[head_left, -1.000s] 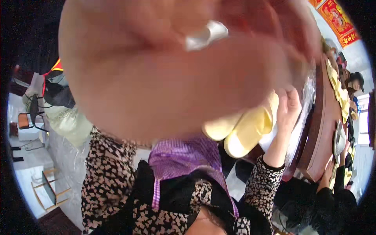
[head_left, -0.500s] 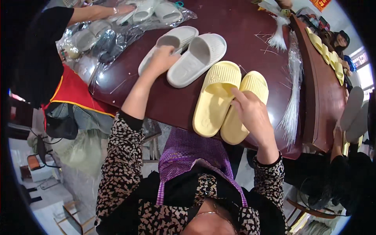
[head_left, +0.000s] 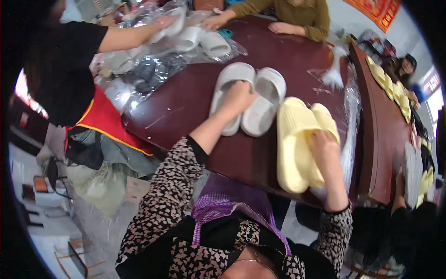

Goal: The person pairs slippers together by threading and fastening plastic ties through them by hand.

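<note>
A pair of pale grey slippers stands side by side on the dark red table (head_left: 204, 93), toes pointing away from me. My left hand (head_left: 238, 96) reaches into the left grey slipper (head_left: 234, 70), its fingers closed at the strap's opening, partly hidden by it. Beside it lies the right grey slipper (head_left: 258, 116). To the right is a pair of yellow slippers, tilted together near the table's front edge. My right hand (head_left: 326, 151) grips the right yellow slipper (head_left: 325, 118), with fingertips hidden inside it; the left yellow slipper (head_left: 290, 162) presses against its side.
Clear plastic bags (head_left: 153, 74) with more pale slippers (head_left: 216, 44) cover the far left, where a person in black handles one. Another person's sleeved arms (head_left: 317, 23) rest at the far edge. Bundled white ties (head_left: 333, 76) lie right, beside a bench with yellow slippers (head_left: 402, 102).
Both pairs have shifted right with my hands. My left hand has moved from beside the grey slippers into the left one. My right fingers now reach into the yellow slipper.
</note>
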`<state>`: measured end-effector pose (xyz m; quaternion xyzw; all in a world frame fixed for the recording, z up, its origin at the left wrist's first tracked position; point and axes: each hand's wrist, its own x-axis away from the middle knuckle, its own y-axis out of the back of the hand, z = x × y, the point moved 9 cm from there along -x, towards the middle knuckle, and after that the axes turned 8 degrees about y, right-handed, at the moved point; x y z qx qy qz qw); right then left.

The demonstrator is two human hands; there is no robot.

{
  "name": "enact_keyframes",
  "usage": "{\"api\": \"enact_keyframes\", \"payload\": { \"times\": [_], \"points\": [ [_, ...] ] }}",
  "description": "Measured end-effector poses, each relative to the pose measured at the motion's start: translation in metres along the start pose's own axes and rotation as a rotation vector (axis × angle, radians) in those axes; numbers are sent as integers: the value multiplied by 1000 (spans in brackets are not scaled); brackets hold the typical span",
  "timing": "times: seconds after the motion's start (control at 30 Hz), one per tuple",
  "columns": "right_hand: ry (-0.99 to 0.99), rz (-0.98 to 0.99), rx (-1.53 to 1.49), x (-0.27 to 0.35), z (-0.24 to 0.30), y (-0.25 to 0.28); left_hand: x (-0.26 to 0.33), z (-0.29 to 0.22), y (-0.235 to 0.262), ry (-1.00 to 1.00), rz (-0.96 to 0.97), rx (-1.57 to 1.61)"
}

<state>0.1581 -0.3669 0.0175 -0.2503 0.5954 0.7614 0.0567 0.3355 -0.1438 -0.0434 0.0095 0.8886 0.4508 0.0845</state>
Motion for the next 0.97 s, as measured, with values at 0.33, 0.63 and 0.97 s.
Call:
{"api": "enact_keyframes", "payload": {
  "times": [0.33,0.63,0.97],
  "points": [
    [-128,-31,431,9,-111,113,4,-13,-10,48,-43,32],
    [-449,-168,410,72,-362,206,5,-31,-6,85,-18,65],
    [-408,-82,53,76,-194,166,24,-79,-55,-31,255,220]
  ]
}}
